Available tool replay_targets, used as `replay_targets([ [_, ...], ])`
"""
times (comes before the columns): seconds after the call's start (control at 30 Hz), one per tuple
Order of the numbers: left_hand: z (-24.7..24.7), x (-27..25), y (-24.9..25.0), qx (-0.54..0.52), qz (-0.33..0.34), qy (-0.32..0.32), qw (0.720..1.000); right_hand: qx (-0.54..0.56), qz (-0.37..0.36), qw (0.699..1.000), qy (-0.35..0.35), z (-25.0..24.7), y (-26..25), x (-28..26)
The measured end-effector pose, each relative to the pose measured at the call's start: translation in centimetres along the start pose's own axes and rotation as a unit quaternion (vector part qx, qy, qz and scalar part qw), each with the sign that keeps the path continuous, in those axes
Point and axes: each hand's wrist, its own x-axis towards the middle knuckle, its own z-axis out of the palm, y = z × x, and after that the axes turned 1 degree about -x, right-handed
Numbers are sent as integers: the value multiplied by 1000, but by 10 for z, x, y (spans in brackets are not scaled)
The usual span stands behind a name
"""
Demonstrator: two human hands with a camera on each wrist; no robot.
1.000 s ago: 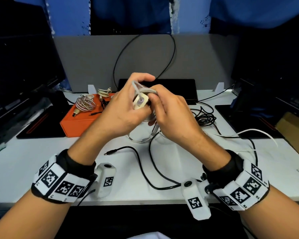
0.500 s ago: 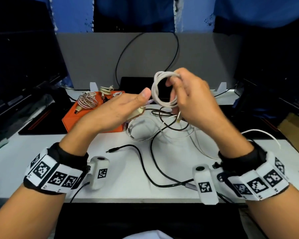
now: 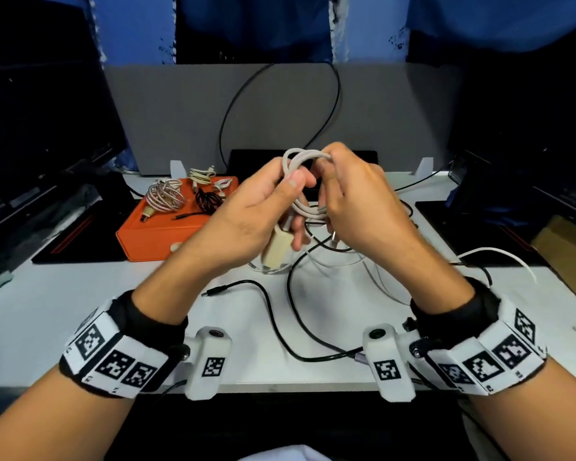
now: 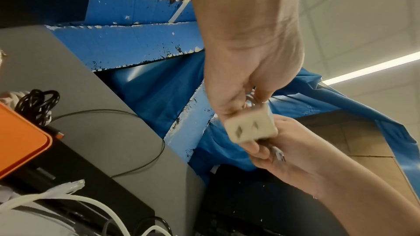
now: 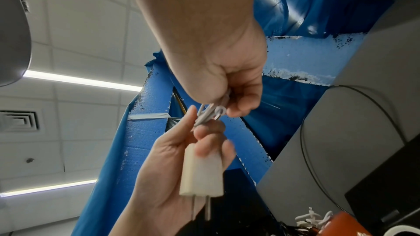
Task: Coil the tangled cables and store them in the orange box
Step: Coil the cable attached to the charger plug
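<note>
The left hand (image 3: 256, 207) is raised above the white counter (image 3: 47, 314), its thumb and fingers pinching the pale grey round-sheathed cable coil (image 3: 301, 181) on its 9 o'clock side. The right hand (image 3: 356, 197) faces it from 3 o'clock, fingers curled round the coil's far side, so both hands grip the same bundle. The coil is a small hoop of several turns stacked loosely together, smooth and matte. From its lower edge hangs a cream blocky plastic plug (image 3: 276, 249), lying against the left palm; the right wrist view shows two metal prongs (image 5: 201, 207) pointing away from the coil, and the left wrist view shows the plug's face with two slanted slots (image 4: 251, 128). A short tail with a small metal connector (image 3: 333, 241) dangles below the right hand.

Beyond the hands, at 10 o'clock, sits the orange rectangular box (image 3: 167, 234) with rounded corners, bearing a striped braided coil (image 3: 165, 197), a small black bundle (image 3: 208, 199) and pale cable bundles (image 3: 202, 176) on top. At 6 o'clock, loose thin black cables (image 3: 280, 327) loop over the counter, one ending in a barrel plug. At 3 o'clock a white cable (image 3: 499, 254) arcs across the counter.
</note>
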Motion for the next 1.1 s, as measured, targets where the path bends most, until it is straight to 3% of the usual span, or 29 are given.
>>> replay_targets([
  [0.1,-2,0,-3,120,20,47,991,34,-17,999,-19,-2,3,3],
  [0.2,-11,2,-8,257,35,109,960,119,-57,988,-79,-8,7,5],
  [0.33,-30,7,-13,254,41,136,957,138,-61,980,-127,-23,13,7],
  [0.43,-35,5,-10,253,51,127,958,216,-30,966,-138,-27,12,5],
  [0.7,-29,0,-1,338,33,127,932,293,35,950,-104,-19,0,3],
  [0.83,-30,1,-1,379,20,121,917,220,5,969,-112,-18,3,1],
  [0.97,-37,1,-1,375,29,105,921,158,17,984,-80,-17,9,5],
  [1.03,-36,1,-1,340,37,82,936,86,13,996,-26,-18,13,6],
  [1.1,-31,2,-2,225,36,46,973,20,-4,999,34,-15,16,7],
])
